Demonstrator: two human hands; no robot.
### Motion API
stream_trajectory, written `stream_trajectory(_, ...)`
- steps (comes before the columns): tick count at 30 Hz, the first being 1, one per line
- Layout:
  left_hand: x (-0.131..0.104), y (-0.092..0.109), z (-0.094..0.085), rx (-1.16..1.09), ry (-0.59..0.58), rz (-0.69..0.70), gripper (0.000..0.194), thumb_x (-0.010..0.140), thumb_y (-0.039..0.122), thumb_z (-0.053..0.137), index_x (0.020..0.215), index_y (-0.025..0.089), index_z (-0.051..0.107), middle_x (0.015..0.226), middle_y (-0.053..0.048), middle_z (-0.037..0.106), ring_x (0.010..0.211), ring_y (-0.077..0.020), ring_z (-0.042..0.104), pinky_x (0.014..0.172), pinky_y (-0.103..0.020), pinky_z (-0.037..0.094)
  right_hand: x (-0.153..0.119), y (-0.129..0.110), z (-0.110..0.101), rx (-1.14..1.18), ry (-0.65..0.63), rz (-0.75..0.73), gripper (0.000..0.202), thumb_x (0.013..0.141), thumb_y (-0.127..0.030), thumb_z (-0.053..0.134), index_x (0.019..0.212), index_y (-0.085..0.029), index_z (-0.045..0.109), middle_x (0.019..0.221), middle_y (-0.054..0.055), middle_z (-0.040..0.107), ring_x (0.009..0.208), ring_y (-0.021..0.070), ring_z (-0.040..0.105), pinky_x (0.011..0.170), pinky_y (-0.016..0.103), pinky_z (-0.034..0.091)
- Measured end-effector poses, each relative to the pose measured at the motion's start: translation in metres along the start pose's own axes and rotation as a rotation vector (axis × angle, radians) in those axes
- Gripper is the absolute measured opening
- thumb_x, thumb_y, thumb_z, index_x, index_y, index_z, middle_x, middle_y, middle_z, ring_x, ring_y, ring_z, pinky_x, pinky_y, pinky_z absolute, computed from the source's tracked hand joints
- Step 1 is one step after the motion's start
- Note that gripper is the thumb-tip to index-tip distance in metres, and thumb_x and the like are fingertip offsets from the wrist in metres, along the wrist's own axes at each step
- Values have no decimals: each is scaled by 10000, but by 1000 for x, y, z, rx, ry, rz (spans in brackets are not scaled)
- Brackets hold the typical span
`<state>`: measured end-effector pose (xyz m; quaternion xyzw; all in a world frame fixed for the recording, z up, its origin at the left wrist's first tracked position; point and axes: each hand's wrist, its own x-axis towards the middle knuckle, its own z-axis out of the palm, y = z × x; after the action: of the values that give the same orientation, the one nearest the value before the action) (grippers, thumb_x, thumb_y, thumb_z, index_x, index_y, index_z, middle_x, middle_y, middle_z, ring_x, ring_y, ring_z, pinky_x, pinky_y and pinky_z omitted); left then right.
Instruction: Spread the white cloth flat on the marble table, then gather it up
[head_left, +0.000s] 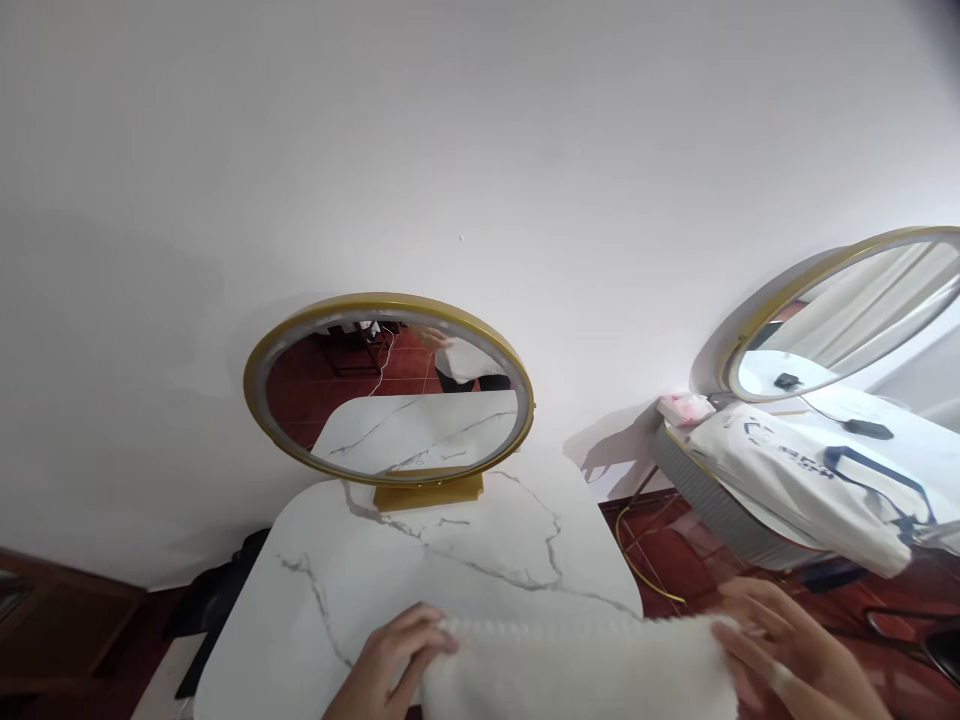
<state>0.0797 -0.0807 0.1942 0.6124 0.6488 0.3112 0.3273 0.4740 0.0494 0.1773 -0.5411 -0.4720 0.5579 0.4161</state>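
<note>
A white cloth [577,670] with a ridged upper edge is stretched between my two hands at the bottom of the head view. My left hand [394,660] pinches its upper left corner, over the front of a white marble-patterned tabletop [465,560]. At the upper right corner, my right hand [787,650] grips the cloth; it is slightly blurred and sits past the tabletop's right edge. The lower part of the cloth runs out of view. Beyond the hands, a round gold-rimmed mirror [390,400] stands on a gold base [427,492] at the table's back.
To the right, a second table [712,500] bears a white cloth bag [802,480], a pink-white packet [685,408], a black adapter [868,429] and another gold-rimmed mirror [847,310]. A black chair-like object [217,595] is at the left. A white wall [465,150] stands behind.
</note>
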Motion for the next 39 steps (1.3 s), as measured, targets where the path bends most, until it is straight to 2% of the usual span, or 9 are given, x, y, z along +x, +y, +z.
stream_trajectory(3, 50, -36, 40, 86, -38, -84, 216, 801, 274, 561, 994, 272, 660, 1156, -34, 613, 893, -157, 618, 799, -260, 524, 62, 24, 26, 7, -80, 45, 438, 573, -482, 793, 867, -226, 592, 706, 8, 621, 649, 218, 663, 630, 374, 584)
stream_trajectory(7, 125, -83, 82, 291, -47, -83, 315, 718, 96, 517, 1000, 202, 606, 1114, -53, 603, 883, -158, 620, 803, -284, 520, 151, 75, 63, -10, -14, 31, 460, 455, -509, 786, 694, -206, 536, 616, -17, 582, 564, 220, 654, 646, 430, 586)
stream_trajectory(14, 202, -113, 91, 433, 75, -83, 309, 769, 124, 454, 1039, 204, 581, 1113, -64, 592, 1071, -216, 551, 937, -382, 469, 248, 111, 96, -121, 13, 10, 374, 554, -490, 688, 743, -206, 533, 712, 33, 616, 602, 234, 673, 682, 437, 577)
stream_trajectory(18, 193, -112, 111, 502, 196, -111, 474, 808, 119, 417, 1279, 159, 464, 1348, -126, 469, 1278, -287, 407, 1058, -506, 351, 253, 114, 111, -180, 2, -66, 596, 644, -528, 637, 1112, -172, 539, 1115, 151, 613, 932, 293, 666, 844, 474, 523)
stream_trajectory(21, 169, -117, 146, 586, 359, -90, 577, 856, 106, 353, 1426, 172, 291, 1514, -144, 259, 1406, -314, 200, 1094, -549, 285, 223, 129, 128, -305, -55, -216, 782, 731, -563, 584, 1386, -207, 348, 1446, 171, 374, 1306, 328, 401, 1027, 536, 368)
stream_trajectory(25, 160, -135, 181, 676, 445, 15, 615, 908, 177, 342, 1485, 244, 140, 1561, -97, 168, 1421, -269, 184, 1101, -475, 323, 182, 164, 153, -900, -201, -546, 599, 892, -518, 388, 1447, -323, 277, 1535, 78, 245, 1423, 318, 132, 1070, 671, 128)
stream_trajectory(30, 209, -146, 180, 671, 492, -43, 648, 870, 405, 489, 1456, 228, 277, 1568, -108, 122, 1419, -370, 111, 1100, -557, 278, 200, 184, 174, -1286, -115, -607, 539, 912, -479, 337, 1431, -334, 325, 1536, 58, 245, 1425, 294, 136, 1086, 645, 37)
stream_trajectory(35, 267, -140, 165, 657, 407, -176, 600, 829, 506, 532, 1349, 211, 475, 1412, -162, 433, 1329, -418, 313, 1059, -631, 253, 255, 166, 193, -1311, -115, -553, 548, 903, -509, 343, 1427, -347, 328, 1508, 63, 316, 1393, 318, 223, 1066, 671, 31)
stream_trajectory(39, 305, -138, 150, 640, 369, -165, 551, 870, 486, 467, 1321, 171, 498, 1353, -149, 508, 1268, -369, 414, 1046, -541, 329, 288, 148, 208, -1318, -167, -504, 543, 908, -506, 355, 1425, -341, 332, 1510, 69, 311, 1404, 317, 197, 1061, 679, 18)
